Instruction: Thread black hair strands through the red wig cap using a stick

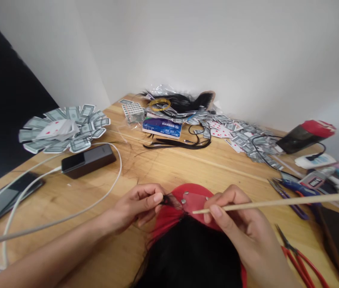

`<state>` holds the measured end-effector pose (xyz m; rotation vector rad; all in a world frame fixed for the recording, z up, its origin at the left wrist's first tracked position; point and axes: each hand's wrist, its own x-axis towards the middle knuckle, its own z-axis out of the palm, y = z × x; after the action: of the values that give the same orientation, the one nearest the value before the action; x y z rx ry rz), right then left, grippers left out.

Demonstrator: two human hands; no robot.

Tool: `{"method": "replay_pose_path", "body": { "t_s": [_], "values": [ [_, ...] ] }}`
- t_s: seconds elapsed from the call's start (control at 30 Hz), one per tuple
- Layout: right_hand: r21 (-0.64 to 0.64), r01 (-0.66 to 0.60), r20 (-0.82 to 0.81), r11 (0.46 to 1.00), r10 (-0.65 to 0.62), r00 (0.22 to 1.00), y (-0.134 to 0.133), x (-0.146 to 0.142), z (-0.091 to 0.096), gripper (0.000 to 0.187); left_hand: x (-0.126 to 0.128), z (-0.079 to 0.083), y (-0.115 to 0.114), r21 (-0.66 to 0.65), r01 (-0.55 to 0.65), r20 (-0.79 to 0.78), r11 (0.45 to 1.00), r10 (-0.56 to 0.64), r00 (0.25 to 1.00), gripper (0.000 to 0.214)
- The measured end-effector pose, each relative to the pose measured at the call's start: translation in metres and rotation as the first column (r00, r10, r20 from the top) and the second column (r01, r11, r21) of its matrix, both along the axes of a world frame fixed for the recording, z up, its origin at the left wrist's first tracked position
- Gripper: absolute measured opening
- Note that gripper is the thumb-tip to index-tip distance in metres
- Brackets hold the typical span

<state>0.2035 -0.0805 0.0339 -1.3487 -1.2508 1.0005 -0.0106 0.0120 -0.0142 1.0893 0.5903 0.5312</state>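
Note:
In the lower middle of the view is a rounded red form (196, 189) with a pink-red patch and silvery studs on top. Long black hair (193, 252) covers its near side. My left hand (147, 204) pinches a small bunch of black hair (167, 199) at the form's left; thin dark strands run from it to the form. A slim pale wooden stick (265, 203) is gripped between the thumb and fingers of my right hand (238, 224). Its tip lies over the red patch, close to the hairline; whether it touches is unclear.
Fanned playing cards (64, 130) lie at left, near a black box-like device (88, 160), a phone (10, 196) and white cables. Behind are a blue box (162, 127), black hair and scattered cards. Red-handled pliers (297, 256) and other pliers (289, 198) lie at right.

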Motion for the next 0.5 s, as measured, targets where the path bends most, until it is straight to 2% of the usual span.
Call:
{"method": "replay_pose_path", "body": {
  "t_s": [0.17, 0.5],
  "values": [
    [-0.032, 0.062, -0.005, 0.998, -0.062, 0.998, -0.0013, -0.0076, 0.0013, 0.02, 0.0024, 0.0072, 0.0011, -0.038, -0.064, -0.014, 0.997, 0.063, 0.998, 0.046],
    [0.027, 0.059, 0.101, 0.998, -0.061, 0.993, -0.0023, -0.0079, 0.0005, 0.02, -0.0002, 0.0097, 0.0037, -0.035, -0.102, 0.006, 0.994, 0.103, 0.995, 0.043]
  ]
}}
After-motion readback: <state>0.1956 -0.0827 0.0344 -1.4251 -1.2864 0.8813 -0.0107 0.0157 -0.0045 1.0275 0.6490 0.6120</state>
